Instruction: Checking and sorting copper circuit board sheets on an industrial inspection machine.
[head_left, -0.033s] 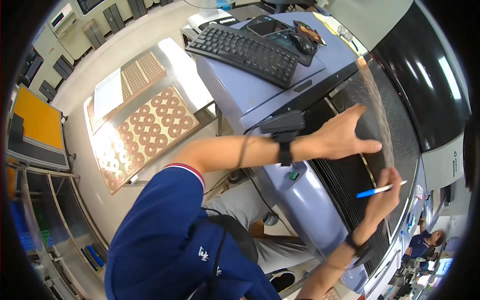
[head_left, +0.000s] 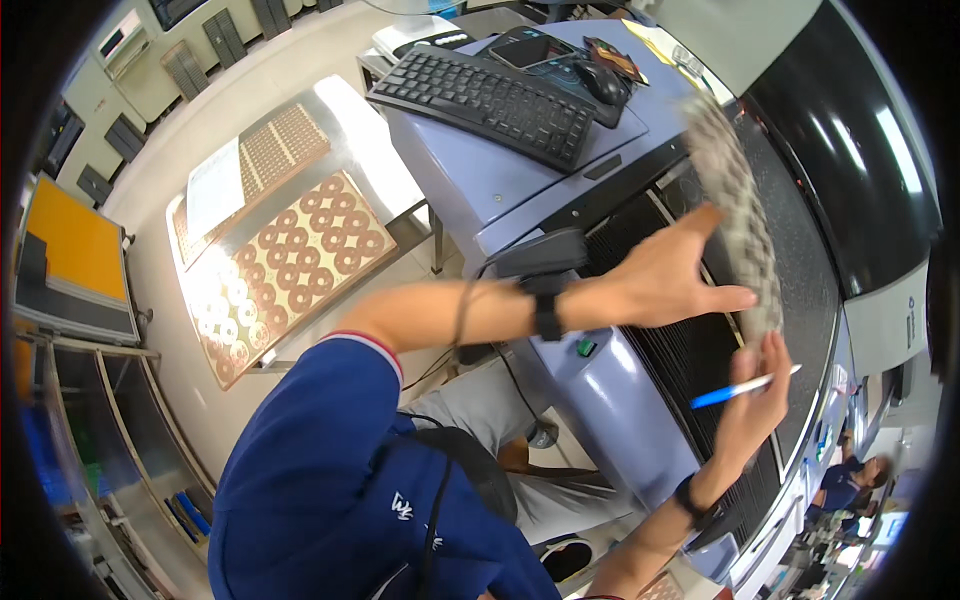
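Nothing has shifted since the earlier frame that I can make out; both hands sit where they were. My left hand (head_left: 665, 280) is spread nearly flat, fingers extended, its grip loose against the lower edge of the speckled grey sheet (head_left: 735, 215), which stands tilted up over the dark machine bed (head_left: 800, 270). My right hand (head_left: 750, 410) pinches a blue-and-white pen (head_left: 745, 385) and touches the sheet's bottom corner. Sheet surface looks blurred, finely patterned, thin and curving. Open room lies leftward, past the keyboard (head_left: 480, 95) on the bench (head_left: 500, 180); panels with copper rings (head_left: 290, 270) lie well apart below.
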